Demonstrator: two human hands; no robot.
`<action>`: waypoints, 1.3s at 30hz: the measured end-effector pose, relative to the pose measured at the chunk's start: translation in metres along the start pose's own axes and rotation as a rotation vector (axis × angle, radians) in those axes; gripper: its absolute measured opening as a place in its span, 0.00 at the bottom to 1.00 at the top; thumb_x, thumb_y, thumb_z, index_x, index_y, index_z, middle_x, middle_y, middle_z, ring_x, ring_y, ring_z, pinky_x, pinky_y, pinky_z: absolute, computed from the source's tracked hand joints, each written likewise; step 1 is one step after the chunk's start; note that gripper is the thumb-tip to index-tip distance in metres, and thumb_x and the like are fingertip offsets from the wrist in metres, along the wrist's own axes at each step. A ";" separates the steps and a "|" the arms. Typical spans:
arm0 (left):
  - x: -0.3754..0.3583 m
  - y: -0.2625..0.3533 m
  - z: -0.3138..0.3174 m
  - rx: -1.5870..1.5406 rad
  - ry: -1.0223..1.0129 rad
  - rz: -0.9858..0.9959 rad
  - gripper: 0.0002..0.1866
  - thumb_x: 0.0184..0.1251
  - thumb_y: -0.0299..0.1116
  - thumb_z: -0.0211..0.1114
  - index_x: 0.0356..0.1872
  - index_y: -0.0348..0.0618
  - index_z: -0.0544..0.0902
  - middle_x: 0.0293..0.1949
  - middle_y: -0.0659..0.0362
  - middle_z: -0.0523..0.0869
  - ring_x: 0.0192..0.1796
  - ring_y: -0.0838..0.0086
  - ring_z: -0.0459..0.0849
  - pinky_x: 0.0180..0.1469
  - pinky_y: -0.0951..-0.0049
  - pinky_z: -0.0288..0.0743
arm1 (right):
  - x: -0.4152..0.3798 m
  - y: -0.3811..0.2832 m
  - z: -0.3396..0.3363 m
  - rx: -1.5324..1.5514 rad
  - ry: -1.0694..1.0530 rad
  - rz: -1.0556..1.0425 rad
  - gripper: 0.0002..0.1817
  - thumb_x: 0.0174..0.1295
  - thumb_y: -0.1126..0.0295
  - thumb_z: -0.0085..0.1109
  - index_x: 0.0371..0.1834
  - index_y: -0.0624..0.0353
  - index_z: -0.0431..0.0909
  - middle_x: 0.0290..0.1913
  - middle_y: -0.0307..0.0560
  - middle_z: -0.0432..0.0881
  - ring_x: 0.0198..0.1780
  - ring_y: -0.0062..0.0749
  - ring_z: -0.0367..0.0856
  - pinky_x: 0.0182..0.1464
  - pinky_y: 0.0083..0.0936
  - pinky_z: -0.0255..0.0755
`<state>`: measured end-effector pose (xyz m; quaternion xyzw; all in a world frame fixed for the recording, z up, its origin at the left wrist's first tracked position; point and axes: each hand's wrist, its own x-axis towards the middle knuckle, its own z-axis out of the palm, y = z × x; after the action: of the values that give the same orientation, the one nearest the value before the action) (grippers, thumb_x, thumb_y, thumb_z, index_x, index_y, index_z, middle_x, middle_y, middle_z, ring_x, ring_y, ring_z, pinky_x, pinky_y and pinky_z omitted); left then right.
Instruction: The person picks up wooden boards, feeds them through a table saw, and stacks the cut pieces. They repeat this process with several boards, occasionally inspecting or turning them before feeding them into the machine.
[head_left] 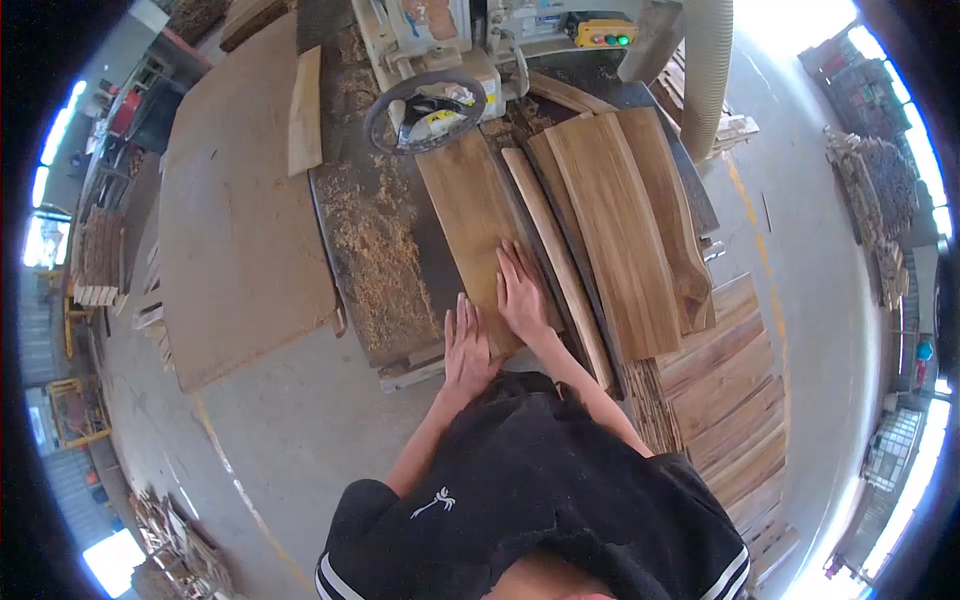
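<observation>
A long brown wooden board lies on the dark machine table, its far end by the black handwheel. My left hand rests at the board's near left edge, fingers stretched out and pointing away from me. Flat on the board, a little farther up, lies my right hand with its fingers extended. Neither hand is wrapped round anything. Just right of the board runs a narrow, pale-edged wooden strip, and beyond it a wide brown plank on top of other planks.
Sawdust covers the table's left part. A large brown panel stands to the left with a small wood offcut on it. A yellow control box and a ribbed hose are at the back. Boards are stacked at right.
</observation>
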<state>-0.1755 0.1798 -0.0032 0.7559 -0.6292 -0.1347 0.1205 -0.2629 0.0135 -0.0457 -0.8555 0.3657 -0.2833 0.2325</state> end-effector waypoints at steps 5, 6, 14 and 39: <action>0.052 -0.031 -0.019 0.001 -0.023 -0.017 0.58 0.61 0.53 0.80 0.81 0.19 0.62 0.84 0.28 0.59 0.91 0.41 0.46 0.89 0.38 0.42 | 0.057 0.000 0.021 0.087 0.075 0.014 0.25 0.79 0.74 0.53 0.78 0.63 0.72 0.80 0.61 0.74 0.83 0.61 0.67 0.84 0.50 0.64; 0.060 -0.037 -0.021 -0.017 -0.018 -0.019 0.58 0.61 0.52 0.81 0.81 0.19 0.62 0.84 0.27 0.59 0.91 0.41 0.46 0.89 0.38 0.42 | 0.069 0.001 0.026 0.101 0.083 0.019 0.25 0.79 0.74 0.53 0.78 0.63 0.73 0.80 0.61 0.74 0.83 0.61 0.68 0.84 0.50 0.64; 0.126 -0.091 -0.033 -0.118 0.048 0.050 0.56 0.66 0.51 0.78 0.82 0.19 0.60 0.83 0.26 0.61 0.90 0.40 0.50 0.88 0.34 0.43 | 0.157 0.000 0.049 0.025 0.105 0.013 0.22 0.78 0.76 0.56 0.74 0.63 0.77 0.76 0.60 0.79 0.79 0.59 0.74 0.78 0.48 0.73; 0.305 -0.429 -0.189 -0.109 0.580 -0.719 0.50 0.65 0.57 0.78 0.79 0.33 0.70 0.77 0.35 0.74 0.80 0.39 0.71 0.78 0.42 0.70 | 0.143 -0.107 0.010 0.272 -0.596 -0.216 0.11 0.79 0.71 0.56 0.48 0.52 0.90 0.33 0.53 0.88 0.33 0.54 0.88 0.37 0.43 0.79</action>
<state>0.3388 -0.0412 0.0068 0.9251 -0.2594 0.0160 0.2767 -0.1219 -0.0259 0.0565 -0.8956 0.1479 -0.0900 0.4098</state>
